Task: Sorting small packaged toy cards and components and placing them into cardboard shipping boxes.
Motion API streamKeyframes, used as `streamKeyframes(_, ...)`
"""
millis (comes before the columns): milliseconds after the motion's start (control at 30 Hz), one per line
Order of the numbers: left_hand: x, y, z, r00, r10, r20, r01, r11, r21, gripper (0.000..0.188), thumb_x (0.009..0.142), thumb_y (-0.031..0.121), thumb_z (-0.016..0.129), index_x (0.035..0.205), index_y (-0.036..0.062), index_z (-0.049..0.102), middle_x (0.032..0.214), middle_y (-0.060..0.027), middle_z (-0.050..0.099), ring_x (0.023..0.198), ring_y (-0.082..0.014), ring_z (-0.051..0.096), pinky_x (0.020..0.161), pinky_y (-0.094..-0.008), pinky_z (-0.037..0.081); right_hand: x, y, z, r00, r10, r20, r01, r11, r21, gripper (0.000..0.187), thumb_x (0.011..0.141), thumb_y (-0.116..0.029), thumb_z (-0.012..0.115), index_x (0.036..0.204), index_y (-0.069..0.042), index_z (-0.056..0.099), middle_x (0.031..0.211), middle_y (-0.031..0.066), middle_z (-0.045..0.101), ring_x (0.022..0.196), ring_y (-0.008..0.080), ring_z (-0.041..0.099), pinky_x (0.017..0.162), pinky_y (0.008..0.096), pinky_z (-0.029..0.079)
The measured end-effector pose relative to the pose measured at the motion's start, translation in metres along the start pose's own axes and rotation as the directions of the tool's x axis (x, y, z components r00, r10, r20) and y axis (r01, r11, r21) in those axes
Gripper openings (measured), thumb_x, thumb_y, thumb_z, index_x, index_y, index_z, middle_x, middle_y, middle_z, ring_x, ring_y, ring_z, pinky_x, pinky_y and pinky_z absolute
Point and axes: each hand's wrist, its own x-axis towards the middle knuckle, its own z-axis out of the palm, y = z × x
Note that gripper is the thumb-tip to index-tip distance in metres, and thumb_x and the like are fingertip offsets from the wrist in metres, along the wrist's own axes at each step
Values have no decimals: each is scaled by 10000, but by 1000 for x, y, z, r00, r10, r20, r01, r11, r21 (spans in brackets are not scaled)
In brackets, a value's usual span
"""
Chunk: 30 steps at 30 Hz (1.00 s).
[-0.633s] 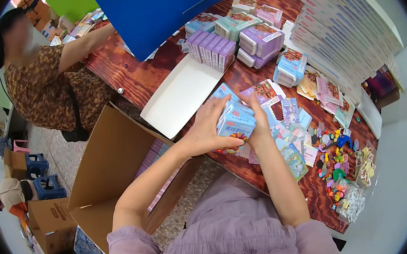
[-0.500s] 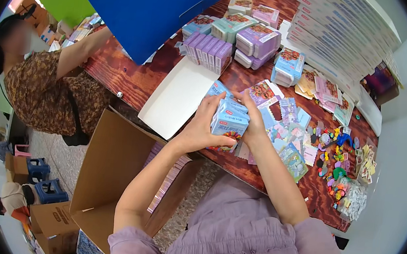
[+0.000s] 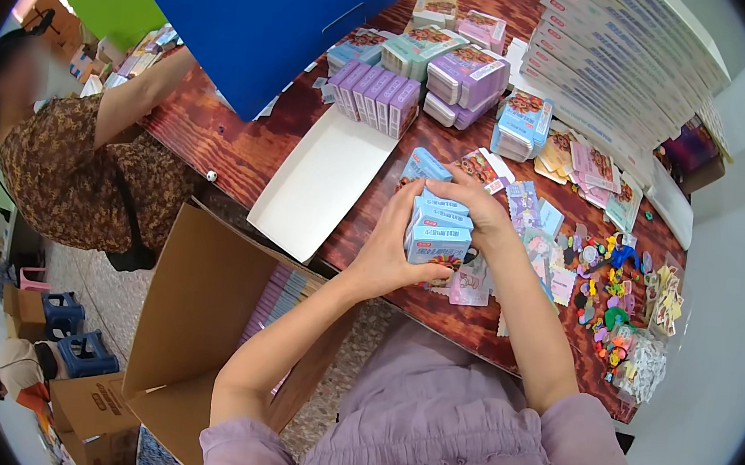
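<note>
Several small light-blue card boxes (image 3: 437, 239) stand pressed together in a short row between my two hands. My left hand (image 3: 388, 252) closes on their left side, thumb near the front box's lower edge. From the right and the far end, my right hand (image 3: 475, 208) wraps round the same row, its fingertips partly hidden. Just past my fingers shows another blue box face (image 3: 427, 163). To the left lies a shallow white tray (image 3: 318, 196), with a row of purple boxes (image 3: 372, 98) upright at its far end. Printed cards (image 3: 471, 287) lie beneath and beside my right wrist.
Stacked coloured boxes (image 3: 469, 71) and a tall pile of white flat cartons (image 3: 618, 59) stand at the back. Small colourful trinkets (image 3: 614, 283) lie on the right. Below the table's left edge is an open brown carton (image 3: 195, 305). A person (image 3: 84, 151) sits beyond a blue panel (image 3: 267, 25).
My hands and the blue boxes have shifted slightly right and nearer to me. The boxes' edges now show as a stepped row, and more cards show beside them.
</note>
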Motion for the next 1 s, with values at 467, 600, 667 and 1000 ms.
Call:
streamKeyframes(467, -6, 13, -57, 889, 101, -447, -20, 983, 181, 1314, 586, 284, 927, 1532, 7, 57, 1410, -248, 275, 1296, -403, 364, 1089, -461, 334, 99, -80, 54, 837, -320, 444, 541, 367, -757, 290, 769, -93, 688, 1059, -90, 673, 926, 71, 655, 899, 194, 632, 802, 332, 499)
streamKeyframes(600, 6, -27, -69, 799, 139, -585, 61, 949, 310, 1279, 633, 271, 909, 1540, 22, 42, 1429, -248, 251, 1303, -406, 351, 1094, -465, 322, 148, -84, 100, 774, -284, 566, 568, -84, -819, 300, 732, -88, 704, 1027, -139, 714, 1040, 100, 667, 1051, 265, 586, 923, 416, 428)
streamKeyframes(667, 11, -41, -71, 764, 83, -639, 133, 950, 282, 1269, 645, 273, 901, 1545, 35, 39, 1440, -256, 233, 1319, -409, 328, 1103, -466, 308, 160, -82, 120, 815, -167, 555, 500, -284, -818, 343, 729, -65, 697, 1052, -178, 730, 1116, 82, 663, 1158, 267, 519, 985, 446, 353)
streamKeyframes(1000, 64, -71, -58, 728, 77, -681, 188, 933, 306, 1293, 642, 281, 909, 1552, 68, 16, 1429, -252, 226, 1286, -411, 353, 1088, -450, 329, 200, -67, 90, 756, -300, 582, 537, -223, -813, 353, 807, -112, 613, 1137, -172, 723, 1192, 91, 626, 1174, 319, 501, 1044, 468, 365)
